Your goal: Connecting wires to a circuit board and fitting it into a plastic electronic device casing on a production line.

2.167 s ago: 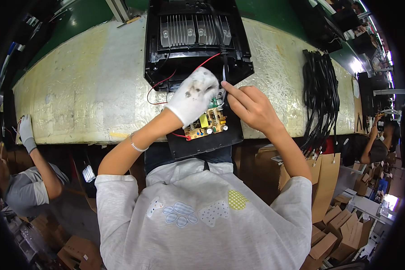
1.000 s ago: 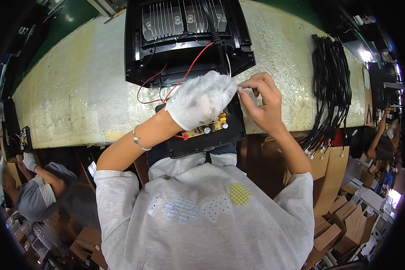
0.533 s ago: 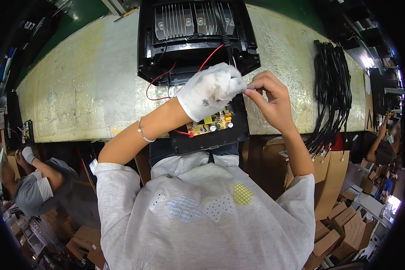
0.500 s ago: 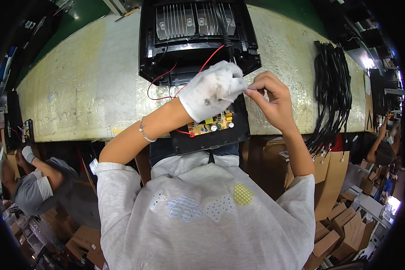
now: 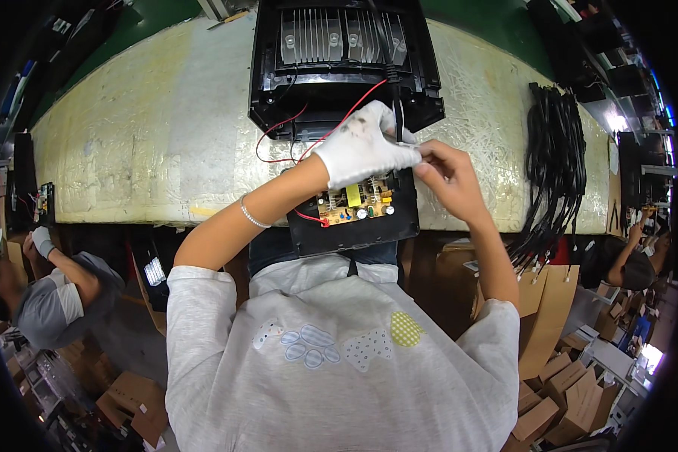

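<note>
My left hand (image 5: 365, 151), in a white glove with dark smudges, is curled round the lower end of a black cable (image 5: 397, 113). Its thumb points toward my bare right hand (image 5: 452, 177), whose thumb and forefinger pinch close to the glove's tip; what they hold is too small to make out. The cable comes down from a black housing (image 5: 271, 113) with silver finned heat sinks (image 5: 309, 41). Below the glove, a tan circuit board (image 5: 346, 213) with a yellow part lies on a black panel (image 5: 354, 237). Red wires (image 5: 279, 160) run from the housing behind my left wrist.
A bundle of black cables (image 5: 554, 166) hangs over the right part of the plastic-covered table (image 5: 143, 135). Cardboard boxes (image 5: 572, 392) stand at lower right. A person (image 5: 68, 290) works at far left; another person (image 5: 640, 260) is at far right.
The grip of my left hand has loosened from a fist, showing more of the cable's end. Both hands sit slightly lower. The housing appears shifted right in the picture, along with most of the view.
</note>
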`<state>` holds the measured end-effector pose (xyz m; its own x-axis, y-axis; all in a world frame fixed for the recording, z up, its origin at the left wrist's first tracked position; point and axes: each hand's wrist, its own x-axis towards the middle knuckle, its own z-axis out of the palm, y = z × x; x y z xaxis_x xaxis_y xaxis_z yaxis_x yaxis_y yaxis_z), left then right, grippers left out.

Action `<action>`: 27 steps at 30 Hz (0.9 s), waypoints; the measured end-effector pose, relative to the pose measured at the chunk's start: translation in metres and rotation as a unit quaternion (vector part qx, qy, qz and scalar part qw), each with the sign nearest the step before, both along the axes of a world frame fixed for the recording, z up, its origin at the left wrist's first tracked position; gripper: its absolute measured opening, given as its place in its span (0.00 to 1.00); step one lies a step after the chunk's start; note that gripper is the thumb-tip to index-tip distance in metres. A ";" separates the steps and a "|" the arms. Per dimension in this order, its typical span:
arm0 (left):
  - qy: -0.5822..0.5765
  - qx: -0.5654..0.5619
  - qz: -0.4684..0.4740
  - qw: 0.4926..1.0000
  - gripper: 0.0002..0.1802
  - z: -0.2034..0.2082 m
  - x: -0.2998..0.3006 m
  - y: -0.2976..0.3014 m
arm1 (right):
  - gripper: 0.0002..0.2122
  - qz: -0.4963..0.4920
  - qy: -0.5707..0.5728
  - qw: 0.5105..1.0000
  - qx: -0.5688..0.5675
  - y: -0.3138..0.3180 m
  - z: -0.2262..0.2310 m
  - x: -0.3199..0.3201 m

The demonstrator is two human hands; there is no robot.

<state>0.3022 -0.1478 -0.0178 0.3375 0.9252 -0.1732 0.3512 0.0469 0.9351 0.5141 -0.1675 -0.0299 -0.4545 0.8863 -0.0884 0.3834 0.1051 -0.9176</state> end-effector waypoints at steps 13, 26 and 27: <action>0.001 -0.022 0.051 0.998 0.32 0.011 -0.006 -0.013 | 0.21 -0.096 0.054 0.994 -0.028 0.003 -0.014 -0.001; 0.169 0.569 -0.141 0.792 0.20 -0.045 -0.094 -0.131 | 0.29 0.304 -0.255 0.771 0.498 0.024 0.063 -0.126; 0.177 0.555 -0.142 0.800 0.19 -0.036 -0.091 -0.135 | 0.26 0.340 -0.283 0.755 0.485 0.033 0.055 -0.138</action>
<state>0.2111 -0.2827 -0.0534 0.6724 0.4708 0.5712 0.4531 -0.8720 0.1854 0.3763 -0.1350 0.0248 -0.9658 0.2387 0.1012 0.2407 0.9706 0.0074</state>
